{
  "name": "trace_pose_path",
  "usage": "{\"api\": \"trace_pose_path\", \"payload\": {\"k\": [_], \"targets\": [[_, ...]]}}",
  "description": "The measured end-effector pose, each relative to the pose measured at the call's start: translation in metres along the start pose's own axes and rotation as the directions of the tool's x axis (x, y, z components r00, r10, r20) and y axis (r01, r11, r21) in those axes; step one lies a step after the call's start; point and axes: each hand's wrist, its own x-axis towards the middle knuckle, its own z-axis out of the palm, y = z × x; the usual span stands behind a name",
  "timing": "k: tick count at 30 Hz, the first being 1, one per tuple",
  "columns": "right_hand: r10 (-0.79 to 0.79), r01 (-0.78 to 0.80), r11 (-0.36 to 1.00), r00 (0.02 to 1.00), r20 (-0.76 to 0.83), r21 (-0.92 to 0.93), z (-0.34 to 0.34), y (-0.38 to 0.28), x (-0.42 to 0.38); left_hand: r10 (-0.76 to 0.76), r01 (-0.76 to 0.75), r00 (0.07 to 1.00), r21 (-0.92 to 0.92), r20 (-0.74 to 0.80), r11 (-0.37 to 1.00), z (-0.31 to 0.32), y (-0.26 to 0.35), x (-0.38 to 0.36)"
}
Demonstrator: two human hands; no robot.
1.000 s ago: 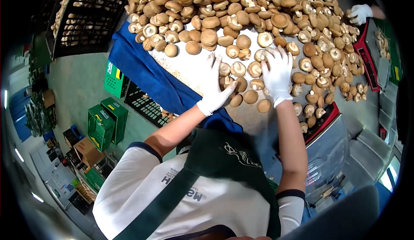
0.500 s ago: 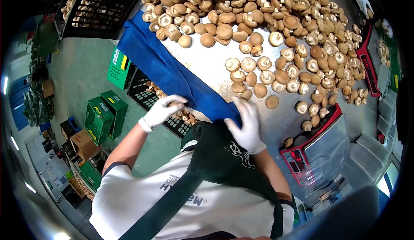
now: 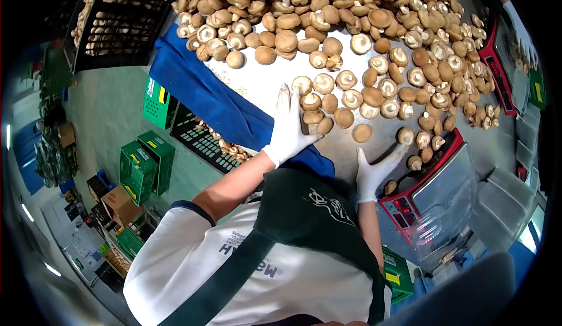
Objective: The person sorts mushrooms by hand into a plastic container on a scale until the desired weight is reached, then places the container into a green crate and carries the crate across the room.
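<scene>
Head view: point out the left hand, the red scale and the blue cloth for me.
left hand (image 3: 288, 128), head view, on the back of the white glove.
red scale (image 3: 440, 191), head view, on its clear top platform.
blue cloth (image 3: 202, 94), head view, on its draped middle fold.

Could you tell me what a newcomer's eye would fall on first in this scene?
First, the great heap of brown mushrooms spread across the metal table. Next, the white-gloved left hand reaching flat to the nearest mushrooms, and the right hand open near the red scale. A blue cloth hangs along the table's edge.
</scene>
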Motion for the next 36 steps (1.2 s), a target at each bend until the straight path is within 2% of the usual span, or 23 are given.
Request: {"api": "trace_pose_path", "payload": {"k": [3, 6, 7, 8, 10, 13, 14, 15, 16, 17, 18, 19, 22, 23, 26, 27, 30, 32, 34, 36], "targets": [[-0.026, 0.026, 1.000, 0.998, -0.058, -0.007, 0.016, -0.010, 0.032, 0.116, -0.106, 0.988, 0.097, -0.105, 0.990, 0.016, 0.000, 0.026], [-0.095, 0.098, 0.995, 0.992, -0.081, 0.034, 0.027, -0.023, 0.073, 0.130, -0.145, 0.973, -0.061, -0.193, 0.988, 0.031, 0.005, 0.054], [-0.098, 0.105, 0.992, 0.990, -0.105, 0.064, 0.032, -0.028, 0.084, 0.088, -0.109, 0.984, -0.133, -0.155, 0.985, 0.030, 0.012, 0.064], [-0.101, 0.114, 0.989, 0.986, -0.130, 0.094, 0.037, -0.032, 0.092, 0.102, -0.141, 0.979, -0.228, -0.174, 0.963, 0.033, 0.015, 0.075], [-0.088, 0.115, 0.977, 0.984, -0.153, 0.179, 0.046, -0.034, 0.105, 0.120, -0.202, 0.969, -0.411, -0.216, 0.889, 0.043, 0.023, 0.096], [-0.054, 0.101, 0.953, 0.984, -0.169, 0.285, 0.058, -0.042, 0.116, 0.123, -0.238, 0.966, -0.589, -0.228, 0.772, 0.056, 0.045, 0.122], [-0.049, 0.100, 0.911, 0.990, -0.135, 0.400, 0.061, -0.048, 0.119, 0.145, -0.289, 0.950, -0.598, -0.277, 0.748, 0.057, 0.051, 0.126], [-0.050, 0.095, 0.855, 0.994, -0.101, 0.510, 0.065, -0.055, 0.123, 0.204, -0.320, 0.930, -0.398, -0.307, 0.859, 0.056, 0.051, 0.127], [-0.053, 0.083, 0.787, 0.996, -0.068, 0.611, 0.069, -0.058, 0.127, 0.221, -0.317, 0.946, -0.538, -0.236, 0.781, 0.061, 0.047, 0.134], [-0.152, 0.180, 0.826, 0.984, -0.097, 0.534, 0.074, -0.056, 0.133, 0.209, -0.324, 0.937, -0.476, -0.279, 0.817, 0.065, 0.048, 0.137], [-0.168, 0.181, 0.849, 0.983, -0.072, 0.497, 0.075, -0.060, 0.136, 0.200, -0.327, 0.925, -0.412, -0.323, 0.850, 0.063, 0.052, 0.140], [-0.164, 0.163, 0.814, 0.985, -0.048, 0.557, 0.080, -0.060, 0.138, 0.153, -0.291, 0.941, -0.493, -0.301, 0.820, 0.060, 0.055, 0.140], [-0.172, 0.130, 0.754, 0.985, 0.002, 0.644, 0.083, -0.061, 0.139, 0.182, -0.275, 0.953, -0.435, -0.244, 0.858, 0.046, 0.060, 0.136], [-0.177, 0.125, 0.742, 0.984, 0.013, 0.658, 0.082, -0.062, 0.137, 0.139, -0.222, 0.972, -0.532, -0.191, 0.817, 0.041, 0.063, 0.133], [-0.168, 0.185, 0.769, 0.982, -0.086, 0.612, 0.085, -0.062, 0.118, 0.156, -0.229, 0.971, -0.514, -0.182, 0.826, 0.044, 0.055, 0.122], [-0.130, 0.149, 0.741, 0.988, -0.078, 0.654, 0.084, -0.068, 0.111, 0.173, -0.267, 0.961, -0.555, -0.217, 0.788, 0.045, 0.056, 0.117], [-0.148, 0.169, 0.758, 0.985, -0.086, 0.630, 0.069, -0.077, 0.097, 0.121, -0.172, 0.984, -0.561, -0.128, 0.810, 0.038, 0.056, 0.092], [-0.148, 0.191, 0.749, 0.982, -0.120, 0.634, 0.056, -0.078, 0.088, 0.095, -0.135, 0.991, -0.660, -0.096, 0.739, 0.035, 0.069, 0.081], [-0.160, 0.279, 0.730, 0.957, -0.242, 0.624, 0.023, -0.085, 0.086, 0.111, -0.153, 0.988, -0.627, -0.107, 0.763, 0.025, 0.097, 0.072], [-0.136, 0.357, 0.685, 0.919, -0.370, 0.635, -0.014, -0.079, 0.085, 0.211, -0.179, 0.973, -0.881, -0.093, 0.439, 0.027, 0.141, 0.063]]}}
